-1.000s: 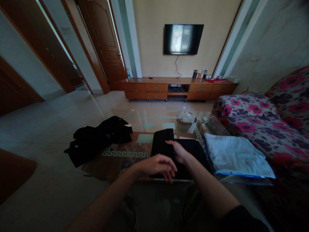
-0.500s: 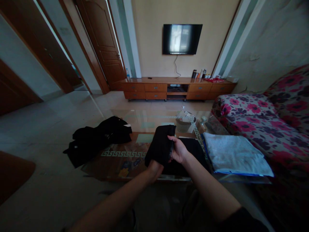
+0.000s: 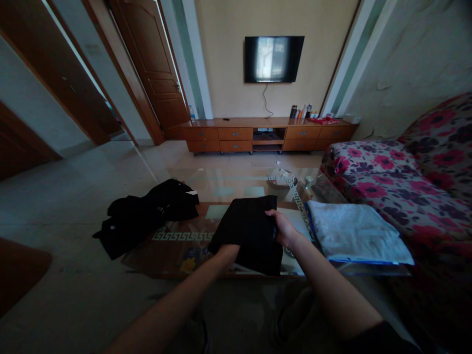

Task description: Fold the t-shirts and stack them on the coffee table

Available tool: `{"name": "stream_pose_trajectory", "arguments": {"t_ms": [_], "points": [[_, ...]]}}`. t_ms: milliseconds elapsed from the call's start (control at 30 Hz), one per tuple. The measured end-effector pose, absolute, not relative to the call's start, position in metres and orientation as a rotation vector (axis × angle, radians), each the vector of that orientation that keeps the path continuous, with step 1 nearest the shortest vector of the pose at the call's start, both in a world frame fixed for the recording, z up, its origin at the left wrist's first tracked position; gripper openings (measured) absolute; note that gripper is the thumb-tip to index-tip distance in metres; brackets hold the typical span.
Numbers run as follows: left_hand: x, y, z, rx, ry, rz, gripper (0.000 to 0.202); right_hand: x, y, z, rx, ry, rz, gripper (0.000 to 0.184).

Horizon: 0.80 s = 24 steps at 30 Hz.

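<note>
Folded black clothing is held over the near side of the glass coffee table. My right hand grips its right edge, with the thumb on top. At the lower left, my left hand goes in under the cloth as far as the wrist. Its fingers are hidden, so I cannot tell how they are placed. The lower part of the black cloth hangs towards the table's front edge. To the left, a loose heap of black clothes lies on the table, partly over its left edge.
A folded light-blue cloth rests at the table's right end, beside the flowered sofa. Farther back on the table are a small glass jar and a dish of crumpled wrappers. A wooden cabinet stands beneath the television.
The black clothing has spread wider and flatter, its lower part shifting with it and baring the tabletop on the right. My right hand has moved right; my left has gone deeper under the cloth.
</note>
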<state>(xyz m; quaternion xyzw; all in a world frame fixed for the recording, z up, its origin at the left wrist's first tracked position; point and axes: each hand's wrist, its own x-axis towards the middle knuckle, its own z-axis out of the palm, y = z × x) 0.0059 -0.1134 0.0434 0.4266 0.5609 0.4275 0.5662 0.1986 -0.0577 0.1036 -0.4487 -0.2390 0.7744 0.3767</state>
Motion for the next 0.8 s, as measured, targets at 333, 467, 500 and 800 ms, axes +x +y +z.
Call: {"name": "stream_pose_trajectory", "arguments": {"t_ms": [333, 467, 500, 800], "points": [[0.038, -0.154, 0.055, 0.235, 0.725, 0.974, 0.036, 0.237, -0.060, 0.075, -1.398, -0.804, 1.676, 0.020], [0.045, -0.157, 0.056, 0.052, 0.857, 0.978, 0.035, 0.243, -0.053, 0.062, -1.531, -0.891, 1.538, 0.014], [0.046, -0.159, 0.056, 0.040, 0.870, 0.963, 0.034, 0.244, -0.051, 0.060, -1.533, -0.905, 1.505, 0.012], [0.045, -0.167, 0.046, 0.099, 0.961, 0.780, 0.036, 0.251, -0.044, 0.051, -1.624, -1.062, 1.275, 0.017]]}}
